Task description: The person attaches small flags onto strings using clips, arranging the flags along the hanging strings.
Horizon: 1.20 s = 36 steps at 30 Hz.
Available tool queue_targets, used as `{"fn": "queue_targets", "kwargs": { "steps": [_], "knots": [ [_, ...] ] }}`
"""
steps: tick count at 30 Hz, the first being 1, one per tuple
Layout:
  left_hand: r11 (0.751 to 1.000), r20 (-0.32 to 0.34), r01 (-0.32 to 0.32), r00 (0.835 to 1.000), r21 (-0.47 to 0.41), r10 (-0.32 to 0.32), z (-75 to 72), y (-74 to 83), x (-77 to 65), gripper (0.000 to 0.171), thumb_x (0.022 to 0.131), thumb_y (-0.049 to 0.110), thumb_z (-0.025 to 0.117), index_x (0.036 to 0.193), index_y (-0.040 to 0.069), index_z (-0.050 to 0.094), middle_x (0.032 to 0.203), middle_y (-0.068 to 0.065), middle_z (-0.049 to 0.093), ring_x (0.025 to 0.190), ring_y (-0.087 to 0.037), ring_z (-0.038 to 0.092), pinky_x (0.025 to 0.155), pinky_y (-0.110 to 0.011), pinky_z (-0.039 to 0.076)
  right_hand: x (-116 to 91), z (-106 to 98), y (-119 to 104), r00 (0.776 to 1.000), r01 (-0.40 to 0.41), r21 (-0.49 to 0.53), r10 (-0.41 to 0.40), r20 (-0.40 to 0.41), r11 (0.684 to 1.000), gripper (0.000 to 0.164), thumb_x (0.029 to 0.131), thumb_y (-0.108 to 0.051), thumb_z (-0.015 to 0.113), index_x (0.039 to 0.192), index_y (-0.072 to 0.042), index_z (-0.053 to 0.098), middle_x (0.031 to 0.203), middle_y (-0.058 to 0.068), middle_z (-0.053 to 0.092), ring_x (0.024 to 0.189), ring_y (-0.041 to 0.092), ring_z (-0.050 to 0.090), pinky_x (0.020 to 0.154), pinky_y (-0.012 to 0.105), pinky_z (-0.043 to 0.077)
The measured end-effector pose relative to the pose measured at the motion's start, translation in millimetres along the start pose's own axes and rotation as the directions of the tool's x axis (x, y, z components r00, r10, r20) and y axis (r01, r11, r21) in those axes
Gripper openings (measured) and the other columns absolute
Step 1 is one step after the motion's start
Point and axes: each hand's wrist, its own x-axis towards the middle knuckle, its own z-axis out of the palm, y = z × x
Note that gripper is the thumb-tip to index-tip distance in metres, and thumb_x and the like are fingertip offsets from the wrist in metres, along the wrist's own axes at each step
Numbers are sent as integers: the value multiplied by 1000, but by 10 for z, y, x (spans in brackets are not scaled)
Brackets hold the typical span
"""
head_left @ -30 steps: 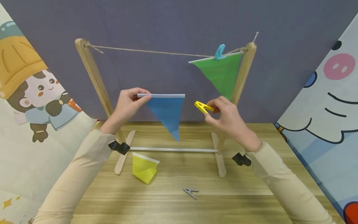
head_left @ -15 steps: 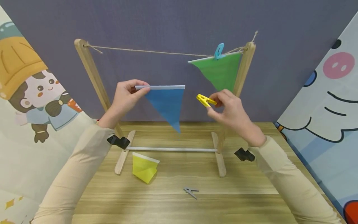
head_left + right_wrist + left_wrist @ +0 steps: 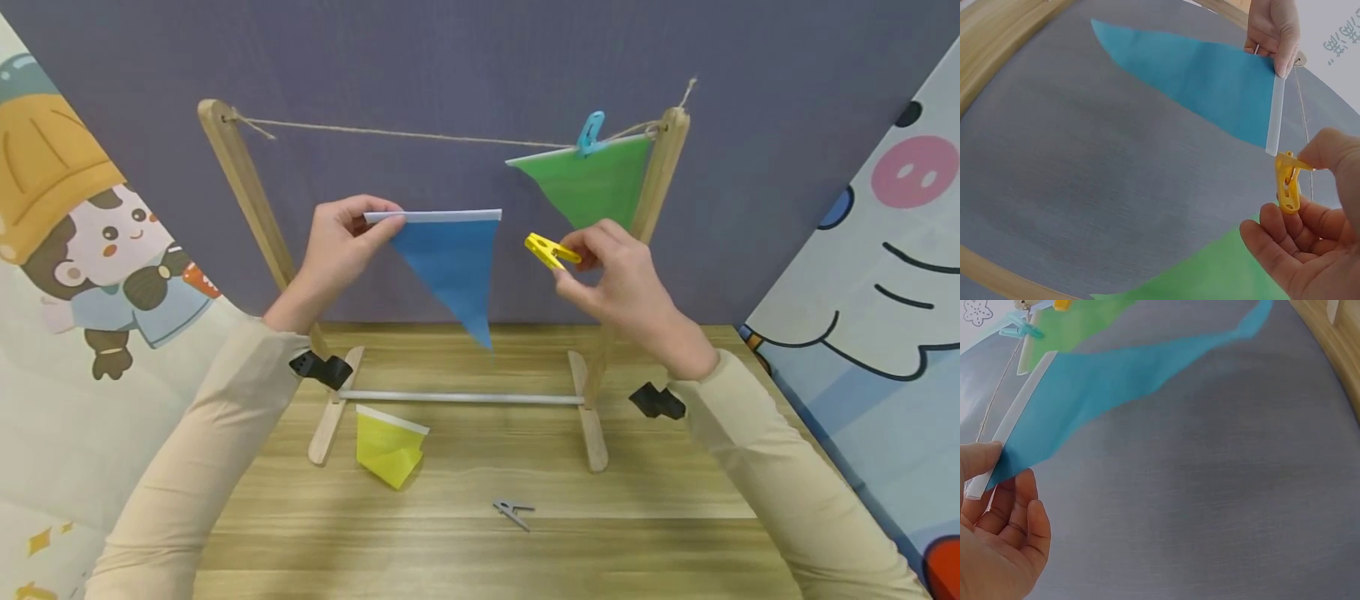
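Observation:
My left hand (image 3: 337,246) pinches the left end of the white top edge of a blue triangular pennant (image 3: 457,262), which hangs point down below the string (image 3: 390,131). Between thumb and fingers my right hand (image 3: 622,279) holds a yellow clothespin (image 3: 551,250), a short gap to the right of the pennant. In the right wrist view the clothespin (image 3: 1288,184) sits just below the end of the pennant's white edge (image 3: 1274,125). A green pennant (image 3: 596,179) hangs at the string's right end under a light-blue clothespin (image 3: 591,133); the right hand hides its lower tip.
The string runs between two wooden posts (image 3: 247,196) whose feet are joined by a white rod (image 3: 457,398). On the wooden table (image 3: 637,533) lie a partly folded yellow pennant (image 3: 388,446) and a grey clothespin (image 3: 513,512). A grey-blue cloth (image 3: 435,50) stands behind.
Both hands have risen toward the string, carrying the blue pennant and the yellow clothespin up. The hanging green pennant and the things on the table stay put.

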Motion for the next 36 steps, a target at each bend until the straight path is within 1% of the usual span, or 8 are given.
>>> {"fn": "queue_targets", "kwargs": {
  "steps": [5, 8, 12, 17, 20, 23, 29, 36],
  "knots": [
    [1000, -2, -7, 1000, -12, 7, 10, 66, 35, 16, 87, 10, 67, 94, -4, 69, 73, 3, 61, 47, -9, 30, 45, -21, 25, 57, -46, -24, 1000, 20, -9, -20, -7, 1000, 21, 75, 0, 69, 92, 9, 61, 85, 17, 56, 72, 22, 55, 64, 32, 50],
    [1000, -9, -10, 1000, -19, 10, 10, 120, 55, 16, 87, 10, 67, 94, -5, 69, 71, 3, 60, 47, -9, 30, 46, -22, 25, 86, -69, -32, 999, 33, -13, -34, -12, 999, 21, 74, 1, 70, 92, 10, 61, 85, 18, 56, 72, 23, 55, 64, 33, 50],
    [999, -25, -7, 1000, -37, 6, 3, 176, 82, 16, 86, 8, 67, 94, -6, 69, 67, 4, 58, 47, -9, 30, 46, -22, 25, 120, -88, -33, 999, 47, -21, -48, -25, 999, 21, 74, 2, 69, 91, 10, 61, 84, 18, 56, 72, 22, 55, 63, 30, 49],
    [995, -59, -1, 998, -103, -5, -1, 216, 131, 15, 85, 6, 68, 93, -7, 68, 69, 4, 61, 47, -7, 33, 46, -21, 25, 159, -107, -32, 997, 70, -24, -70, -39, 997, 20, 74, 2, 69, 90, 10, 61, 84, 18, 56, 72, 21, 56, 64, 21, 47],
    [989, -82, -5, 997, -151, -8, 2, 232, 166, 14, 84, 4, 69, 92, -8, 68, 69, 5, 61, 49, -5, 38, 46, -20, 25, 186, -121, -39, 995, 89, -25, -90, -42, 996, 19, 74, 3, 68, 90, 10, 61, 84, 19, 56, 73, 22, 57, 65, 21, 48],
    [980, -92, -4, 996, -197, -15, 10, 246, 201, 14, 82, 2, 69, 91, -9, 68, 68, 5, 62, 52, -4, 43, 47, -19, 27, 217, -134, -49, 994, 102, -30, -104, -45, 994, 19, 75, 2, 67, 90, 10, 61, 84, 18, 56, 73, 21, 57, 66, 20, 48],
    [964, -101, 5, 994, -266, -33, 16, 284, 262, 10, 81, 0, 69, 88, -8, 69, 67, 4, 62, 55, -3, 48, 50, -17, 33, 292, -168, -76, 992, 104, -38, -106, -62, 994, 19, 76, -1, 67, 90, 10, 61, 84, 18, 56, 73, 22, 57, 67, 15, 45],
    [948, -91, 21, 994, -318, -53, 14, 303, 317, 11, 81, -1, 70, 89, -9, 68, 70, 1, 63, 61, -5, 54, 60, -17, 45, 379, -207, -127, 991, 117, -43, -120, -62, 992, 19, 78, -1, 67, 91, 11, 60, 85, 19, 56, 73, 22, 57, 67, 12, 44]
  ]
}}
